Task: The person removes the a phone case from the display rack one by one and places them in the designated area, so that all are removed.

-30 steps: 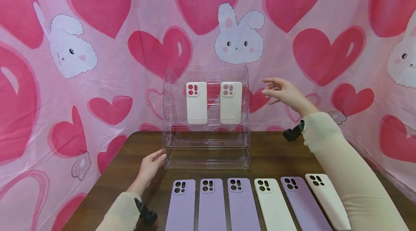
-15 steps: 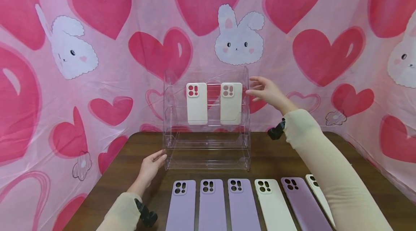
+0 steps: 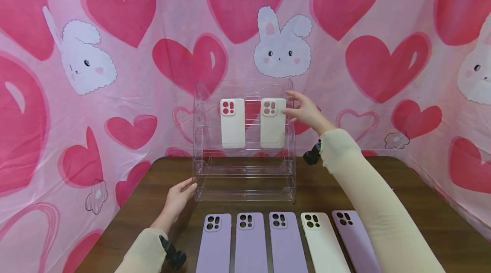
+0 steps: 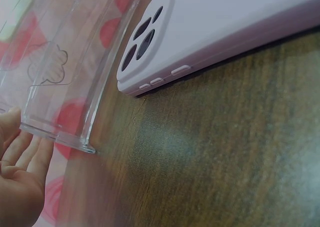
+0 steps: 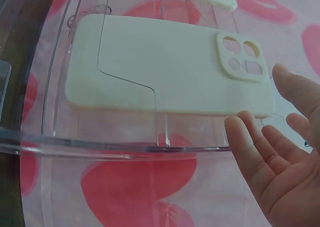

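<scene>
A clear tiered display stand point(image 3: 245, 194) stands on the table. Upright in one of its upper tiers are two white phone cases, a left one point(image 3: 232, 130) and a right one point(image 3: 272, 132). My left hand point(image 3: 177, 198) pinches the stand's lower left side edge; in the left wrist view, the thumb and fingers lie on either side of the clear panel. My right hand point(image 3: 307, 113) reaches to the right case's upper right edge, fingers and thumb spread apart. In the right wrist view, its fingertips point(image 5: 234, 123) are right at the case's long edge, by the camera cutouts.
In front of the stand, a row of phone cases lies on the wooden table point(image 3: 168, 170): three lilac ones, including a middle one point(image 3: 250, 243), then a white one point(image 3: 324, 243) and a purple one point(image 3: 354, 234). My right sleeve point(image 3: 376, 196) covers the row's right end. A heart-patterned cloth point(image 3: 326, 17) hangs behind.
My right hand has moved left, from beside the stand to the right white case's edge. The right sleeve now hides the white case at the row's right end. My left hand stays put.
</scene>
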`<move>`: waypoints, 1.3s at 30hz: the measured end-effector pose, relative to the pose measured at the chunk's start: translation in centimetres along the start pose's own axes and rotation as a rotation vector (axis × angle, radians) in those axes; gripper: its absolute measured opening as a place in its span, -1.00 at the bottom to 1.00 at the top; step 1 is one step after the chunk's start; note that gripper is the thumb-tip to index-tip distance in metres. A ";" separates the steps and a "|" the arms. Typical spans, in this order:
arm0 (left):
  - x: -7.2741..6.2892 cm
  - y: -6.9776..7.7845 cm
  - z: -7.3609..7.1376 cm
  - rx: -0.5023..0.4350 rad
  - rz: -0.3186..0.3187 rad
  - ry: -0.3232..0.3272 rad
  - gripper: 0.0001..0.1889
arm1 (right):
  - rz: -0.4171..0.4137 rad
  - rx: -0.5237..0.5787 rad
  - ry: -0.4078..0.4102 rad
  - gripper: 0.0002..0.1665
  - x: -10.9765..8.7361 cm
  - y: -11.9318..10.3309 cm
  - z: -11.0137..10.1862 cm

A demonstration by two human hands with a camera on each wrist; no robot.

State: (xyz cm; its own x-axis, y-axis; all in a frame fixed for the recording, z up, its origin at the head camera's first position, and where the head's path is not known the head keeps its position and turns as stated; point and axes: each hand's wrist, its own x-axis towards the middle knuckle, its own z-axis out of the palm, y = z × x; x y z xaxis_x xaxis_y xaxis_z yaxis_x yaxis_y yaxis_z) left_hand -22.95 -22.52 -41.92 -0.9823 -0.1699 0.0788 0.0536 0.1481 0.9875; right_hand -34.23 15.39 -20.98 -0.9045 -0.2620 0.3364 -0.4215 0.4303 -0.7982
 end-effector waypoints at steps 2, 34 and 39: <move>0.1 -0.1 0.0 -0.001 0.004 -0.003 -0.55 | 0.002 -0.003 0.006 -0.15 0.2 0.1 0.2; 0.2 0.2 0.1 0.008 -0.008 0.003 -0.57 | 0.001 -0.076 0.070 -0.55 -1.0 1.8 3.0; 0.0 0.2 0.1 0.002 0.020 0.003 -0.54 | -0.017 -0.068 0.089 -0.58 -1.1 1.9 2.9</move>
State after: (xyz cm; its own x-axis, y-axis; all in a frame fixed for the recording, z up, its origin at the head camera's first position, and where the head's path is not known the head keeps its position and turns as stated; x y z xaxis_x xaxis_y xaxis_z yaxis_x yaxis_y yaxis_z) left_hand -22.93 -22.38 -41.78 -0.9805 -0.1696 0.0993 0.0732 0.1539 0.9854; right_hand -33.82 14.01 -24.37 -0.8983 -0.1934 0.3945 -0.4371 0.4847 -0.7577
